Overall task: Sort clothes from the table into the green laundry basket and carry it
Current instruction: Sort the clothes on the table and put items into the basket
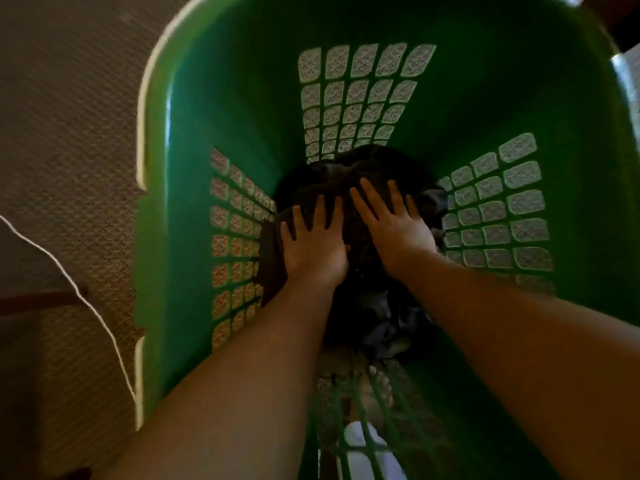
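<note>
The dark clothes (363, 188) lie heaped at the bottom of the green laundry basket (214, 98), which stands on a patterned carpet (62, 133). Both arms reach down inside it. The left hand (313, 242) lies flat on the pile with its fingers straight and spread apart; just beside it the right hand (394, 225) presses down the same way, fingers fanned. Neither hand grips the cloth. A white cord (69, 277) runs across the carpet to the basket's left.
</note>
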Available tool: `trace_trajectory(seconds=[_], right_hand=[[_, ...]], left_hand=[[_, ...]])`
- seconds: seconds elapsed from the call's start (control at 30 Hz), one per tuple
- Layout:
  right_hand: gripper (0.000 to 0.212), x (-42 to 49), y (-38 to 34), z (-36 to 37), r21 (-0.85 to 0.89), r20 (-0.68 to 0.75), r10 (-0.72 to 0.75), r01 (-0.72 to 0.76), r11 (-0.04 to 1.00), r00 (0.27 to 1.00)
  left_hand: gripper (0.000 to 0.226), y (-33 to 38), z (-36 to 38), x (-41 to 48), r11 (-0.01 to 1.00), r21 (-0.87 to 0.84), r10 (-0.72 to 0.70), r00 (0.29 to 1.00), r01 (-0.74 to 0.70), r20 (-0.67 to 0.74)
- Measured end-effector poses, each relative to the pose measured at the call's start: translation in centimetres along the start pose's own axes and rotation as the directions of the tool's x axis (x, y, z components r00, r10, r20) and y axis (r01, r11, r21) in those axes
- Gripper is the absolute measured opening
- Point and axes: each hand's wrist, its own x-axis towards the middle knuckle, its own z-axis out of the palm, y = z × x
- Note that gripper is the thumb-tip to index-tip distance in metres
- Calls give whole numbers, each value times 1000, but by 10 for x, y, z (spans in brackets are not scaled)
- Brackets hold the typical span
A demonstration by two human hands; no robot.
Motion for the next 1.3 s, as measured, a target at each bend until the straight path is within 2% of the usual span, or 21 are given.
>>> trace_trajectory(seconds=[0.23,0.4,0.5,0.6,0.67,0.73,0.8,0.97,1.13,1.3], right_hand=[[117,36,-6,42,-61,-66,7,-11,998,998],[118,15,-14,36,-79,-111,44,-53,995,993],[113,-21,-23,28,61,-92,90,-85,995,992],[114,-64,-35,22,386,45,148,-154,909,988],[114,-90,-42,26,447,157,133,-191,874,979],[118,-107,-46,39,376,242,97,-185,908,965],[116,-113,-43,53,329,273,77,-169,929,959],[107,-97,-43,76,254,295,73,-152,955,953],[101,-73,-47,95,215,397,87,-185,959,914],[96,-63,-42,92,206,450,52,-160,965,892]], left_hand=[[87,-10,30,45,1000,14,-20,1000,20,14],[85,-10,16,23,1000,5,1,1000,-2,27],[84,-10,1,-16,999,-29,-28,999,28,-17],[98,-15,2,-69,998,23,-54,997,55,-57],[107,-16,8,-98,997,64,-45,999,46,-12],[113,-17,18,-113,995,90,-53,996,46,74],[109,-15,28,-115,993,113,-50,991,36,122],[86,-6,48,-91,980,179,-113,977,81,180],[56,-13,83,-68,981,161,-137,973,108,186],[57,-25,92,-50,984,159,-123,951,79,285]])
